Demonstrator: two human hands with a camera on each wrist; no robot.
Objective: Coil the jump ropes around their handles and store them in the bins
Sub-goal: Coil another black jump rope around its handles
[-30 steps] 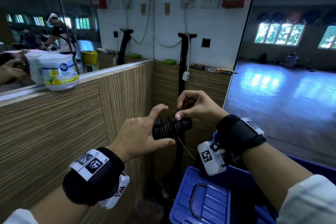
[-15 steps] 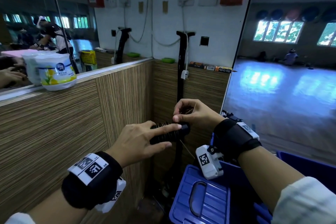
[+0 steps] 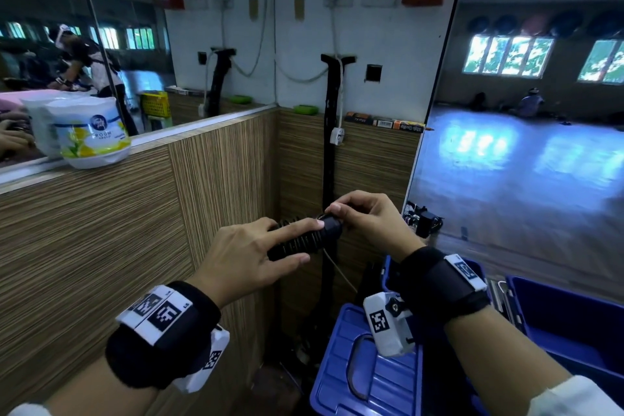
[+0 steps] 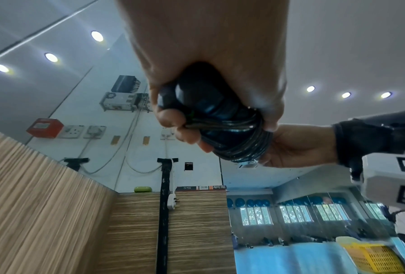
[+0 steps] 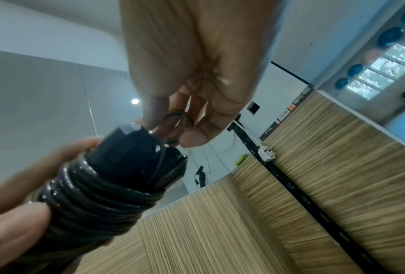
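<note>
The room is dimly and coolly lit. Daylight is admitted through windows point(image 3: 510, 56) reflected in the mirror point(image 3: 540, 145), where a pale blue glare is thrown across the floor. Recessed ceiling lamps point(image 4: 97, 36) are seen as small blown-out discs with haloes in the left wrist view. The handle point(image 3: 305, 240) is rendered nearly black, with faint glints on the rope point(image 5: 98, 192). Straight lines are bowed toward the edges in all three views. In the wrist views the left hand point(image 4: 208, 55) and right hand point(image 5: 191, 55) are soft and out of focus, and the wood panel point(image 5: 313, 185) is smeared by motion blur.
</note>
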